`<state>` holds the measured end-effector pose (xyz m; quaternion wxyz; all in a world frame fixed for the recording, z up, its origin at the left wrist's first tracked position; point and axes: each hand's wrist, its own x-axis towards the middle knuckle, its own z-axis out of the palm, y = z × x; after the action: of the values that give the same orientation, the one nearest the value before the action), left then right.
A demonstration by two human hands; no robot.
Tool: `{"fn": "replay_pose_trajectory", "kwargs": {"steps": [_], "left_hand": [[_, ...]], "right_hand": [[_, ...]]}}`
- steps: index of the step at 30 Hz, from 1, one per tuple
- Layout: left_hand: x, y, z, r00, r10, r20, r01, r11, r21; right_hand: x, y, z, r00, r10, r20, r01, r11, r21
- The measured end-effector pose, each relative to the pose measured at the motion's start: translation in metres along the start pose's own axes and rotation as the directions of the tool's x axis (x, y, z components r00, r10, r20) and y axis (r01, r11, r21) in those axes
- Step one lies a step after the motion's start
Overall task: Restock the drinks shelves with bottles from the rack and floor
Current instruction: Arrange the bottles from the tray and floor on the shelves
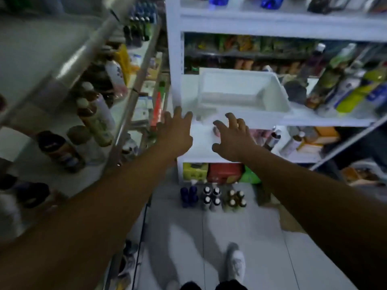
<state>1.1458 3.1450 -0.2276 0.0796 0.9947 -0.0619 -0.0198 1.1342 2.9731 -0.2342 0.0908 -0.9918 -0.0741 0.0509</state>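
Observation:
Both arms stretch forward toward the white shelf unit [326,122]. My left hand [174,132] is spread flat near the shelf's front left corner and holds nothing. My right hand [232,139] hovers with loosely bent fingers in front of the shelf edge, also with nothing in it. A white plastic bin [278,91] sits on the shelf just beyond both hands. On the floor below stand several bottles [212,198] in small groups: blue ones, white-capped ones and brown ones. More bottles [343,80] lean on the shelf at the right.
A metal rack [134,91] at the left carries several bottles [94,118] and jars. Coloured boxes [224,172] fill the lowest white shelf. The tiled floor [261,248] shows my feet in white shoes. The picture is motion-blurred.

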Motion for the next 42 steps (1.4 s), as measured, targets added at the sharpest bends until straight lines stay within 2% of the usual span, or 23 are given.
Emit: {"fn": "replay_pose_trajectory", "kwargs": {"steps": [4, 8, 11, 14, 17, 20, 25, 30, 36, 42], "left_hand": [[0.009, 0.039, 0.055, 0.994, 0.068, 0.090, -0.070, 0.997, 0.018], [0.016, 0.075, 0.129, 0.982, 0.069, 0.175, -0.072, 0.997, 0.012], [0.022, 0.096, 0.184, 0.966, 0.053, 0.252, -0.069, 0.996, 0.059], [0.033, 0.106, 0.228, 0.951, 0.020, 0.309, -0.019, 1.000, -0.003], [0.041, 0.105, 0.263, 0.932, -0.054, 0.358, 0.073, 0.996, -0.040], [0.037, 0.094, 0.301, 0.888, -0.079, 0.453, 0.124, 0.990, -0.071], [0.029, 0.072, 0.364, 0.855, -0.043, 0.517, 0.083, 0.995, -0.054], [0.019, 0.053, 0.429, 0.779, -0.019, 0.626, 0.070, 0.996, -0.057], [0.021, 0.050, 0.508, 0.758, 0.026, 0.652, 0.002, 0.999, -0.042], [0.021, 0.094, 0.601, 0.772, 0.098, 0.629, 0.020, 0.984, -0.177]], "right_hand": [[-0.023, 0.057, 0.045, 0.993, 0.083, 0.079, -0.085, 0.996, 0.019], [-0.028, 0.103, 0.104, 0.976, 0.124, 0.176, -0.137, 0.988, 0.065], [-0.017, 0.134, 0.143, 0.964, 0.094, 0.248, -0.124, 0.986, 0.108], [-0.002, 0.166, 0.180, 0.948, 0.055, 0.313, -0.097, 0.988, 0.121], [0.006, 0.192, 0.216, 0.927, 0.098, 0.361, -0.156, 0.979, 0.134], [0.003, 0.207, 0.252, 0.877, 0.172, 0.449, -0.248, 0.962, 0.116], [0.000, 0.220, 0.300, 0.822, 0.244, 0.515, -0.342, 0.934, 0.102], [-0.006, 0.227, 0.357, 0.769, 0.314, 0.557, -0.419, 0.906, 0.068], [-0.004, 0.255, 0.425, 0.719, 0.339, 0.607, -0.448, 0.893, 0.031], [-0.010, 0.306, 0.500, 0.674, 0.372, 0.638, -0.540, 0.837, 0.083]]}}
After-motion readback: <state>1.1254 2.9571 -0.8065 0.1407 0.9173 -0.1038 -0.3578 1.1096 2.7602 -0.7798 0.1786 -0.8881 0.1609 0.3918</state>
